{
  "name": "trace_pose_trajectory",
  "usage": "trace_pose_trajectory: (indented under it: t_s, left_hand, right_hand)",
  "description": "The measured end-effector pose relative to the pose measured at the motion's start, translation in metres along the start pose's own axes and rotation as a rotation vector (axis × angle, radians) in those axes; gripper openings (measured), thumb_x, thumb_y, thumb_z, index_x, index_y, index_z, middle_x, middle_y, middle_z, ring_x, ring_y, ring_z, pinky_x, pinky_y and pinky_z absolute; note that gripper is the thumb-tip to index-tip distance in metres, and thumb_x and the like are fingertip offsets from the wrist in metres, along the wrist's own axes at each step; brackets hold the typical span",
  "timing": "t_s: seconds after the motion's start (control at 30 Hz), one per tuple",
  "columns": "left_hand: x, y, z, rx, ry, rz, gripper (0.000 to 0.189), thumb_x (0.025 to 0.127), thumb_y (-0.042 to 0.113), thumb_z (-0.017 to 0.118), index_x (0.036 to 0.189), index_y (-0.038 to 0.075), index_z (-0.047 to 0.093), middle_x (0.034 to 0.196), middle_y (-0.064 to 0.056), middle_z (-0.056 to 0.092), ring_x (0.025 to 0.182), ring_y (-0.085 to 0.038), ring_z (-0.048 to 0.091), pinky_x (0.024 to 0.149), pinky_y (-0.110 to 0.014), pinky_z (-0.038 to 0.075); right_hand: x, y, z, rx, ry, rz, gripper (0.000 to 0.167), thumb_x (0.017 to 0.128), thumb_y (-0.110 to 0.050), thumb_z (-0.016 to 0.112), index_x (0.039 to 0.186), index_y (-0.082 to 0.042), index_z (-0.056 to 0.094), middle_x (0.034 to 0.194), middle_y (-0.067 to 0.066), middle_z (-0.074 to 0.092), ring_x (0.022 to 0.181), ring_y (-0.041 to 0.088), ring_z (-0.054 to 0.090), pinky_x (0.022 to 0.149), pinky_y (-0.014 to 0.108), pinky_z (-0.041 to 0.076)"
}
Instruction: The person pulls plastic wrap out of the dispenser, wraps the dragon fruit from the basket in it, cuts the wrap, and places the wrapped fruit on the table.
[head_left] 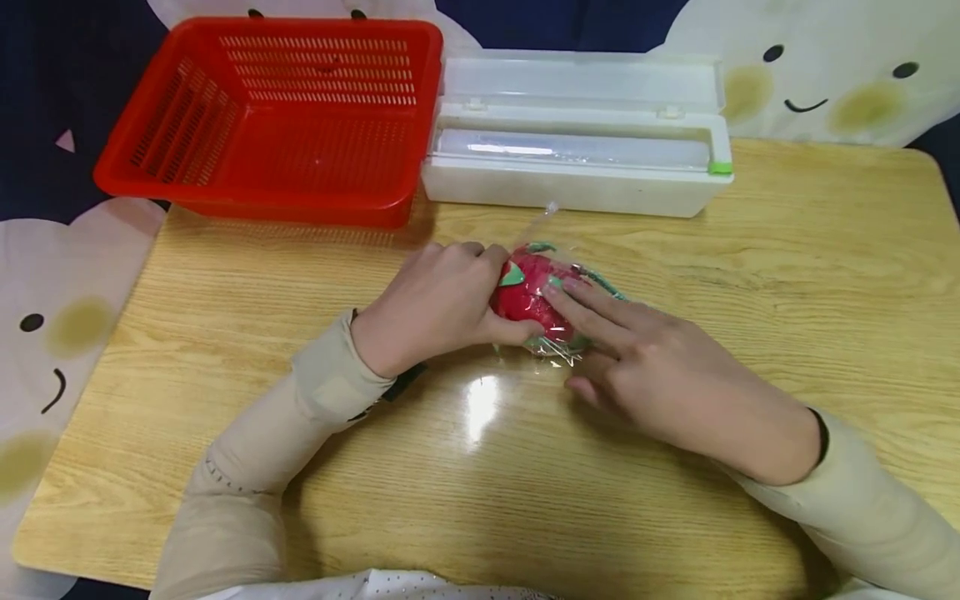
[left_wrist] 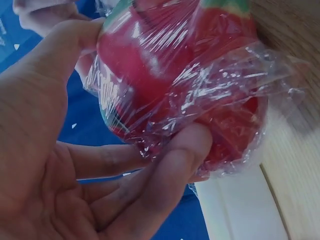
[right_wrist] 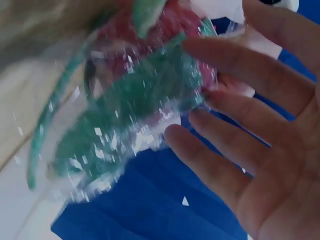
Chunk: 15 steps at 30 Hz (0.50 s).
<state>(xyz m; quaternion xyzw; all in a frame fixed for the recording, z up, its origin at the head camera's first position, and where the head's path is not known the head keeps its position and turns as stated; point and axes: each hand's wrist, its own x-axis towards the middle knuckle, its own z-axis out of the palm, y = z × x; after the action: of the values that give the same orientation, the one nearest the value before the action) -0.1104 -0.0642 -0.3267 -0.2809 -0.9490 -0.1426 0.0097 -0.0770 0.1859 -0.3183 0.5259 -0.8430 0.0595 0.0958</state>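
Observation:
A red dragon fruit point(head_left: 525, 304) with green scale tips, wrapped in clear cling film point(left_wrist: 235, 75), is between both hands above the middle of the table. My left hand point(head_left: 438, 304) grips it from the left; in the left wrist view its thumb and fingertips press on the crinkled film. The right hand point(head_left: 660, 367) reaches in from the right with fingers nearly straight, fingertips on the wrapped top of the fruit. Long green leaf tips point(right_wrist: 125, 100) show through loose film in the right wrist view, beside that hand's spread fingers.
A red plastic basket point(head_left: 405, 200) with slotted sides stands at the back left of the wooden table point(head_left: 480, 492). Next to it is a white dispenser box point(head_left: 570, 193), lid raised, holding a roll of cling film point(head_left: 577, 148). A patterned dark blue cloth hangs behind.

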Motion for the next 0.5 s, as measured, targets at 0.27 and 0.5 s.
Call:
trace_pose_trajectory:
  t_s: [0.27,0.5]
  left_hand:
    - [0.002,0.002,0.001,0.002,-0.008,-0.019,0.063,0.082,0.063,0.077,0.098,0.003,0.070,0.075,-0.007,0.066,0.059,-0.016,0.059,0.048,-0.027,0.049]
    - [0.002,0.002,-0.001,0.003,-0.044,-0.035,0.068,0.081,0.066,0.078,0.103,0.002,0.070,0.080,-0.008,0.070,0.062,-0.017,0.062,0.053,-0.028,0.054]
  right_hand:
    - [-0.009,0.007,-0.021,0.026,0.026,0.038,0.072,0.111,-0.051,0.030,0.089,-0.008,0.083,0.145,0.017,0.063,0.138,0.037,0.058,0.098,0.053,0.058]
    - [-0.012,0.025,-0.025,0.049,0.067,0.130,0.045,0.101,-0.041,0.065,0.119,-0.001,0.076,0.127,0.020,0.073,0.108,0.039,0.075,0.084,0.057,0.061]
